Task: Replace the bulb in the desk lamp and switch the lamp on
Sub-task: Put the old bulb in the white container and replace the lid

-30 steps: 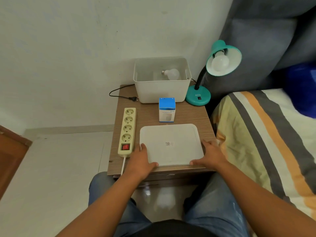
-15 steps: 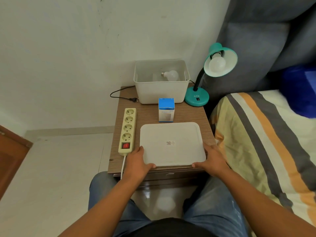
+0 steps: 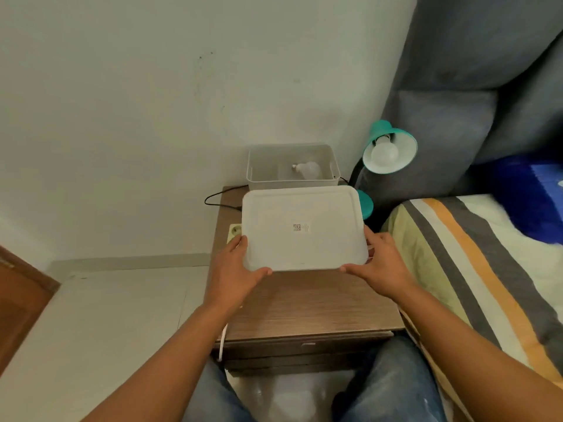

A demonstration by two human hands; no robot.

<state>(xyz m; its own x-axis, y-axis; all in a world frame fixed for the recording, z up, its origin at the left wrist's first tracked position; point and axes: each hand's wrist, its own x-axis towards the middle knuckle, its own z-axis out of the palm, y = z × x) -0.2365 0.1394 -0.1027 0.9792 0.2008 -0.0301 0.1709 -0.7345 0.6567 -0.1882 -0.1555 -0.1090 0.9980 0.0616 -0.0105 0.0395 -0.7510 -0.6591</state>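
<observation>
A home bedroom: striped bed (image 3: pixel 475 254) beside a wooden nightstand (image 3: pixel 307 309) with lamp (image 3: pixel 388 150).

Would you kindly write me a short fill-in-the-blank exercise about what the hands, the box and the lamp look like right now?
1. The left hand and right hand hold the white lid by its two ____ corners.
2. A loose bulb lies inside the open white ____.
3. The shade of the lamp is coloured ____.
4. The bulb in the lamp is ____, not glowing.

Missing words: near; box; teal; unlit
</observation>
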